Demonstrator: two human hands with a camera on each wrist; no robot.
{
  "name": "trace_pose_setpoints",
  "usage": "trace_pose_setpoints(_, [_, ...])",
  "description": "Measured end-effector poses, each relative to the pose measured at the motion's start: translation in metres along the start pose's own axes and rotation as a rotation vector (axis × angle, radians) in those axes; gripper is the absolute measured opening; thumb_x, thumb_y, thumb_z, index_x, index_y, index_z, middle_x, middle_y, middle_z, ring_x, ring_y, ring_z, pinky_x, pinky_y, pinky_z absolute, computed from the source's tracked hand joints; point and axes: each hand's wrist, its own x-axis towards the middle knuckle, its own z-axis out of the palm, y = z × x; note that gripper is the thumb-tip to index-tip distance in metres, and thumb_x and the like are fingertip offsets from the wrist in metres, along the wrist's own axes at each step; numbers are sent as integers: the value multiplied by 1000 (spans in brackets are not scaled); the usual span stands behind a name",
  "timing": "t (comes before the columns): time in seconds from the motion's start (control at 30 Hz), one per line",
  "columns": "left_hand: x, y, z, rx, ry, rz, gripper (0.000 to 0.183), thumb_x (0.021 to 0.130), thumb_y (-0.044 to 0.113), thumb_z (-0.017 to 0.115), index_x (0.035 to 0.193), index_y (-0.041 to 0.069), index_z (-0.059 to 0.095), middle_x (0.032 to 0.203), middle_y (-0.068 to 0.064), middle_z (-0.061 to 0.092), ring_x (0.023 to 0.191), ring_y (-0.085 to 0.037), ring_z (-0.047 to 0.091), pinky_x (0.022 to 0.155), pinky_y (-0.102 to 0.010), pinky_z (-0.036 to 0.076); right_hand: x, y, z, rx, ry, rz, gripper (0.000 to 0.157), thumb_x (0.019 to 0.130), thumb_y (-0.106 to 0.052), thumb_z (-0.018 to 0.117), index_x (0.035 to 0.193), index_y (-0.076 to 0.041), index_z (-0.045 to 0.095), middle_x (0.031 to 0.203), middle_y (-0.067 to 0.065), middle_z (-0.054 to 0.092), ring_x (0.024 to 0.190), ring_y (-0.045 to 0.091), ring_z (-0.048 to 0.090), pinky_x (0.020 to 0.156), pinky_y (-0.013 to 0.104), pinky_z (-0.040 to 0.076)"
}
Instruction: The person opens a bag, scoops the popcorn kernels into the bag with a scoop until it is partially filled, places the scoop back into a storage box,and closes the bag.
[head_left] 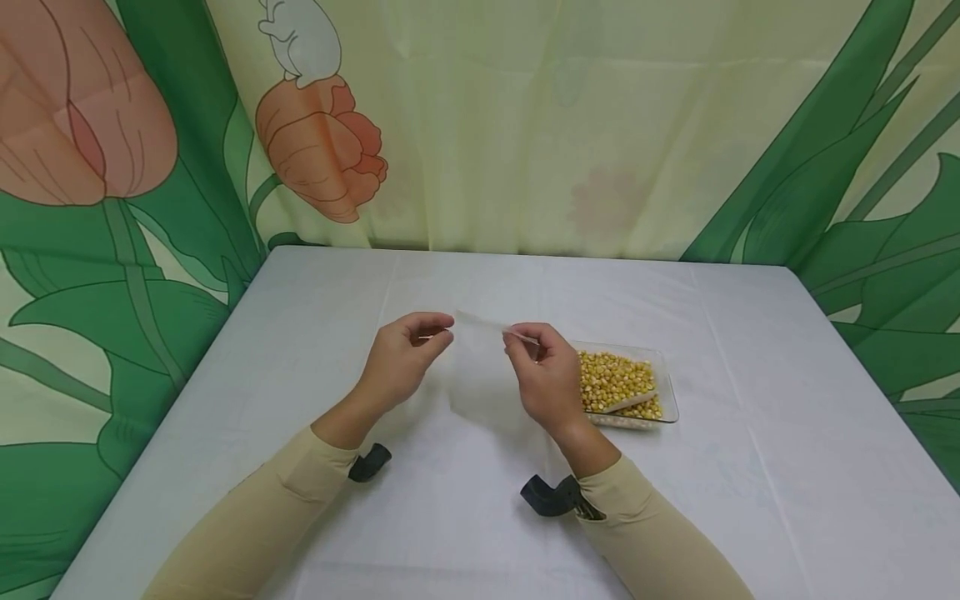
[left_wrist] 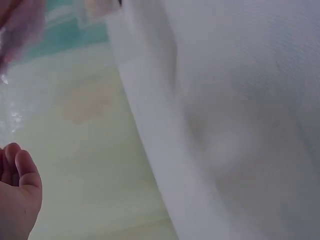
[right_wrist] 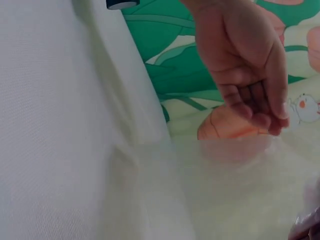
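Observation:
A thin, clear plastic bag (head_left: 483, 375) hangs above the white table, its upper edge slanting down toward the right hand (head_left: 549, 371). That hand pinches the bag's right upper corner between thumb and fingers. At the opposite corner is the left hand (head_left: 401, 358), fingers bent and thumb slightly apart from them. In the right wrist view, the left hand's (right_wrist: 245, 65) fingertips lie close to the bag's edge (right_wrist: 220, 150); whether they touch it I cannot tell. Behind the right hand stands a clear rectangular container (head_left: 667, 387) of yellow corn kernels (head_left: 615, 375), partly hidden.
On the kernels lies a pale, slim piece (head_left: 632, 401), perhaps a handle. A white cloth covers the table (head_left: 720, 483). Behind it hangs a printed curtain (head_left: 480, 125) with tulips and leaves. Black wrist mounts (head_left: 551, 497) sit under both forearms.

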Motion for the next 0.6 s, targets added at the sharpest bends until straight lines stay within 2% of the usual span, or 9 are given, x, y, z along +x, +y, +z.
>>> trace_pose_setpoints(0.1, [-3, 4, 1, -46, -15, 4, 20, 95, 11, 69, 111, 0, 71, 107, -9, 70, 99, -22, 66, 87, -33, 54, 0, 0, 0, -13, 22, -29, 10, 95, 1, 64, 103, 6, 68, 94, 16, 70, 86, 33, 71, 72, 22, 55])
trace_pose_setpoints(0.23, [-9, 8, 4, -63, -89, 19, 20, 96, 15, 70, 111, 2, 72, 105, -6, 71, 98, -20, 66, 86, -34, 54, -1, -1, 2, -22, 15, -76, 10, 94, 3, 65, 103, 6, 68, 94, 16, 71, 85, 30, 70, 73, 23, 55])
trace_pose_setpoints(0.3, [-10, 10, 6, -65, -127, 26, 22, 97, 17, 69, 112, 2, 72, 107, -7, 72, 99, -21, 66, 87, -36, 54, -2, -2, 3, -35, -6, -97, 10, 93, 2, 67, 103, 5, 69, 95, 15, 72, 86, 23, 69, 75, 26, 55])
trace_pose_setpoints(0.4, [-11, 11, 7, -78, -155, 45, 22, 99, 17, 66, 112, 0, 72, 105, -9, 71, 99, -24, 65, 88, -36, 53, -2, -3, 3, -37, -58, -121, 11, 93, 3, 67, 103, 3, 71, 99, 13, 73, 92, 21, 69, 81, 30, 55])
trace_pose_setpoints(0.6, [-12, 18, 8, -115, -176, 39, 25, 102, 19, 62, 111, -2, 71, 100, -10, 70, 101, -34, 63, 91, -39, 52, -2, -4, 3, -26, -139, -153, 15, 91, 5, 69, 105, 0, 73, 105, 9, 74, 97, 22, 69, 82, 26, 54])
